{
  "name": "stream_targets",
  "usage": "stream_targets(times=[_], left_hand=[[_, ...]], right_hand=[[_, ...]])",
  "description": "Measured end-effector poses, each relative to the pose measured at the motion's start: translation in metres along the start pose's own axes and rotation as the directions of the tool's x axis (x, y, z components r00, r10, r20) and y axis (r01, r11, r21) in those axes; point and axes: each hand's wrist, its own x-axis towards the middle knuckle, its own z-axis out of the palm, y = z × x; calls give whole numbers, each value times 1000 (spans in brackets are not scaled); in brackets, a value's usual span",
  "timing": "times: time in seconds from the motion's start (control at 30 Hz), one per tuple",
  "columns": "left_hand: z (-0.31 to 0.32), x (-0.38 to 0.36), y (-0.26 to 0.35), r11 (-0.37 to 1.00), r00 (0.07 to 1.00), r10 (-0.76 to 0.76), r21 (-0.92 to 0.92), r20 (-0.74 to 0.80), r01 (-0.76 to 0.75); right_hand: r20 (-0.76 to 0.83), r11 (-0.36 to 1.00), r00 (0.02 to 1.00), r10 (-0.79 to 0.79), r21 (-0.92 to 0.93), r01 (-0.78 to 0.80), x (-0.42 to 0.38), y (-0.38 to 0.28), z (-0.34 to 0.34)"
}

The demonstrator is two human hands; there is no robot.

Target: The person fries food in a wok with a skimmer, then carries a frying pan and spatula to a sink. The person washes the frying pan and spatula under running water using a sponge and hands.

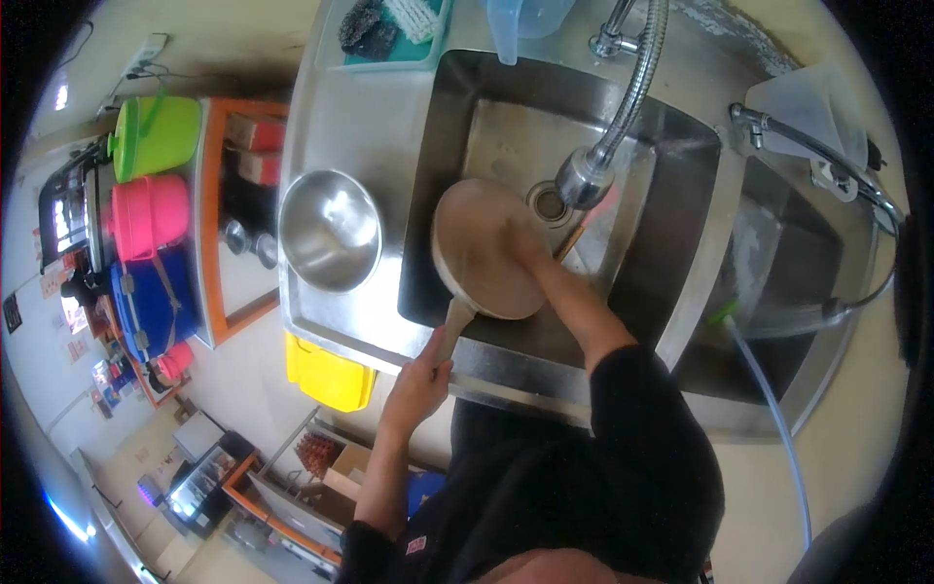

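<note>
A beige pan (477, 258) is held over the left part of the steel sink basin (671, 185), its inside facing up. My left hand (416, 389) is wrapped round the pan's handle near the counter's front edge. Inside the pan, my right hand (523, 241) touches the surface; its fingers are blurred, and whether they hold something is not clear. The spray head of the faucet (586, 177) hangs just right of the pan, near the drain (550, 201). A thin stick-like object (574, 238) lies in the basin beside my right forearm.
A steel bowl (331, 231) stands on the counter left of the basin. Scrubbers lie in a teal tray (428, 60) at the back left. A second basin (769, 282) with a hose (773, 399) is on the right. A yellow bin (329, 374) stands below the counter.
</note>
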Motion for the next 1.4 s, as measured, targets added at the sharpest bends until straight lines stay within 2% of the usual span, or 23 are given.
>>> stream_targets(times=[0.03,0.07,0.13,0.17,0.23,0.27,0.3,0.4,0.53,0.6,0.67,0.7,0.73,0.8,0.83,0.93,0.97,1.07,1.17,1.23,1.3,1.37,1.4], left_hand=[[6,0,-11,998,999,42,-47,-16,-43],[11,-4,-18,993,997,77,-93,-31,-79],[10,-2,-13,994,998,59,-96,28,-56],[11,-1,-12,994,997,47,-96,59,-41],[5,4,-19,995,993,20,-97,119,-9],[1,6,-23,996,990,3,-94,143,10],[-2,5,-22,996,989,-22,-81,144,34],[-11,-2,1,991,979,-131,1,155,132],[-15,0,-18,991,989,-76,-96,130,89],[-13,1,-13,969,974,-136,-178,182,169],[-13,2,-5,944,947,-198,-212,254,255],[-14,3,-5,935,930,-228,-200,289,292],[-15,4,-4,938,926,-236,-181,297,297],[-17,6,-3,951,930,-231,-134,287,278],[-17,6,-4,959,936,-219,-118,274,259],[-16,5,-5,971,951,-187,-98,245,216],[-12,4,-8,976,967,-143,-134,211,174],[0,4,-22,970,993,-67,-227,100,88],[5,3,-18,956,997,-79,-281,22,82],[8,5,-18,962,999,-42,-269,8,42],[4,10,-17,976,1000,-12,-218,24,17],[2,18,-13,990,997,12,-141,78,-1],[3,21,-11,995,993,20,-102,114,-9]], right_hand=[[30,995,1000,3,-104,1,-27,11,6],[271,931,952,-142,-290,221,-57,5,-4],[647,863,750,-137,-293,411,-84,-40,-51],[766,923,639,-73,-191,335,-89,-63,-59],[505,895,742,-441,306,324,-101,-87,-59],[353,854,813,-464,423,303,-93,-112,-62],[193,789,869,-457,540,295,-83,-133,-63],[281,830,940,-196,558,6,-29,-145,-58],[150,988,984,98,-132,-79,-10,-44,-9],[347,955,915,204,-276,-108,-35,-47,-38],[549,959,835,25,-249,134,-42,-57,-50],[639,947,767,-57,-209,245,-45,-64,-49],[504,938,809,-304,8,348,-44,-58,-8],[279,891,893,-354,391,231,-51,-102,1],[282,827,943,-179,562,-11,-62,-146,-44],[368,754,904,-218,651,-83,0,-133,-66],[159,694,977,-143,719,-15,-24,-129,-92],[184,980,980,81,166,-112,-21,-88,-125],[375,902,918,125,-429,53,-6,22,-47],[702,755,685,192,-552,354,-57,18,-55],[706,912,678,-204,-114,394,-100,31,-19],[584,952,802,-121,296,-72,-121,-62,-72],[526,941,833,-171,338,-20,-106,-69,-62]])
